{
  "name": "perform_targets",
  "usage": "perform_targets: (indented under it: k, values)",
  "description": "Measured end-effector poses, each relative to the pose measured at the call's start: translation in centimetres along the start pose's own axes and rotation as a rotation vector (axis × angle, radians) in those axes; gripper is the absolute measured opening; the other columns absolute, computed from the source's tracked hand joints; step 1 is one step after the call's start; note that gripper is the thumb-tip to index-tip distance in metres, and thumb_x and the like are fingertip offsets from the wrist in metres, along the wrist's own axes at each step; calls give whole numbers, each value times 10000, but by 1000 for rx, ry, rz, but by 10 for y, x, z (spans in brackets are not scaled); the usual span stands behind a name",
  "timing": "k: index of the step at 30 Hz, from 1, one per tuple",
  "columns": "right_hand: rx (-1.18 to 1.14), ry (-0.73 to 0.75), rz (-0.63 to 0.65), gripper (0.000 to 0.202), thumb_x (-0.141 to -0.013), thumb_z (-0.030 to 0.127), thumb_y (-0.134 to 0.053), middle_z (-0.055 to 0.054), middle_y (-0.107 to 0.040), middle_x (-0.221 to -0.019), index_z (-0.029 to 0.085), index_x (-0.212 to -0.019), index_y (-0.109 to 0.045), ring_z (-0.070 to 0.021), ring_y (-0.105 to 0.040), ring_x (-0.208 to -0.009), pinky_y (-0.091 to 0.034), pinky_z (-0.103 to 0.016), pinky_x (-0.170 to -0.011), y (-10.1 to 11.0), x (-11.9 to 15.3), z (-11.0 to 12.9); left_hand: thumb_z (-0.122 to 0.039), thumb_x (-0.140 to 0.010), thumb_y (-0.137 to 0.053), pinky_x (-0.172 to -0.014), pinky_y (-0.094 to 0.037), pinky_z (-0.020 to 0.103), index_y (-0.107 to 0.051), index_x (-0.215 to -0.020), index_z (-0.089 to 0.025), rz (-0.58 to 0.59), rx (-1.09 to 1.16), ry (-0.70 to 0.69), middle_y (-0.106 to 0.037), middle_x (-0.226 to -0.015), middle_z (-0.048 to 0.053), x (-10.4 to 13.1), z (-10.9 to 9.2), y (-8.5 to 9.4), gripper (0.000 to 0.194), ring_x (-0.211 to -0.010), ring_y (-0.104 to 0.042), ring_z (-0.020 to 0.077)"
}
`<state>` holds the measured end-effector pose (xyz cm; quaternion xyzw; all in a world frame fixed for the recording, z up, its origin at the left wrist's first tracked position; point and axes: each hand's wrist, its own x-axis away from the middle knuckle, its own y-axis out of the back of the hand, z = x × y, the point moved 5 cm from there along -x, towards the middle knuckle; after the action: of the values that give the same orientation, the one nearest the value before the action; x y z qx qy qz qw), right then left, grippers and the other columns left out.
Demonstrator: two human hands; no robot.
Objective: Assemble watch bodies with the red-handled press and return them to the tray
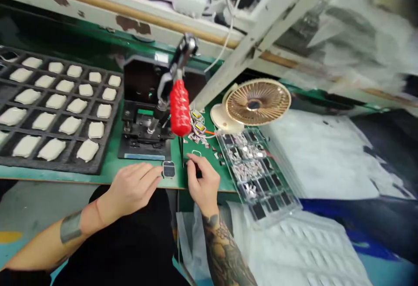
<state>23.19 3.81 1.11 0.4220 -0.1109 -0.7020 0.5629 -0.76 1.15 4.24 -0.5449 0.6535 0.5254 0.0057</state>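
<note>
My left hand [137, 186] pinches a small square watch case [169, 169] with a dark inside by its left edge, at the front of the green bench. To the right, my right hand [204, 180] is curled with thumb and forefinger close together; something dark shows between them, too hidden to name. A thin pale square ring [196, 152] shows just beyond its forefinger; whether the fingers touch it I cannot tell. Behind both hands stands a black clamp press [146, 125], its red-wrapped handle [180, 108] pointing down towards me. A thin black tool, perhaps tweezers [182, 151], lies between the hands.
A black foam tray [107, 140] with several white wrapped pieces fills the left side. Right of my hands is a clear compartment tray [233, 166] of small parts. A small fan [257, 102] stands behind it. Loose bits [200, 138] lie near the shelf post [225, 68].
</note>
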Motion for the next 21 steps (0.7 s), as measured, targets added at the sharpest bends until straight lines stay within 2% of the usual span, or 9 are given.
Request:
perform_targets:
  k: [3,5,8,12,14,16,18,21]
  values:
    - [5,-54,-53,229,-1116,291,-581,-34,-738,-921,195,-1200,-772,-163,-660,-769,-545,-326,-766,3,6,2,-338,-1118,-605,-696,-561,397,-738,-1392,-170,165,-126,-19,-826,-943,120,-17,-1,-38,348,-786,-779,288]
    - [28,-53,-49,234,-1118,303,-578,-27,-712,-872,193,-1202,-767,-172,-640,-756,-530,-336,-759,1,10,4,-437,-1094,-657,-670,-544,411,-693,-1484,-155,288,-190,-7,-813,-938,139,-23,0,-54,483,-779,-770,315]
    - [72,-23,-28,244,-1124,309,-561,-33,-698,-845,196,-1212,-758,-194,-648,-795,-515,-352,-767,-4,11,8,-436,-1062,-707,-655,-525,427,-690,-1480,-154,392,-231,8,-790,-940,153,-25,1,-61,504,-764,-755,336]
    - [81,-17,-46,231,-1122,285,-561,-37,-701,-859,200,-1229,-748,-200,-658,-816,-513,-360,-775,-6,14,10,-479,-1093,-663,-732,-549,414,-664,-1469,-206,359,-132,43,-807,-1029,142,-17,6,-52,465,-845,-775,325]
    - [56,-26,-63,217,-1115,262,-575,-34,-704,-876,202,-1239,-743,-194,-659,-811,-524,-358,-780,-3,14,11,-503,-1103,-652,-785,-558,398,-614,-1517,-252,306,5,128,-809,-1024,105,-13,10,-43,485,-872,-778,299]
    - [21,-50,-86,213,-1105,245,-591,-36,-706,-916,205,-1252,-739,-187,-656,-814,-542,-350,-780,1,13,11,-486,-1112,-649,-790,-562,374,-562,-1555,-313,289,239,279,-803,-1012,65,-11,16,-36,483,-853,-766,259]
    - [10,-82,-107,226,-1092,242,-612,-55,-709,-998,206,-1278,-735,-188,-663,-851,-561,-347,-782,6,10,8,-455,-1133,-613,-753,-573,349,-512,-1567,-361,290,587,463,-809,-1107,63,-9,20,-34,456,-836,-762,226]
    - [74,-101,-145,259,-1078,248,-634,-88,-711,-1116,219,-1315,-735,-222,-698,-970,-591,-390,-857,14,4,1,-421,-1141,-587,-691,-596,329,-476,-1512,-361,229,1111,679,-805,-1281,111,-12,21,-37,392,-833,-790,216]
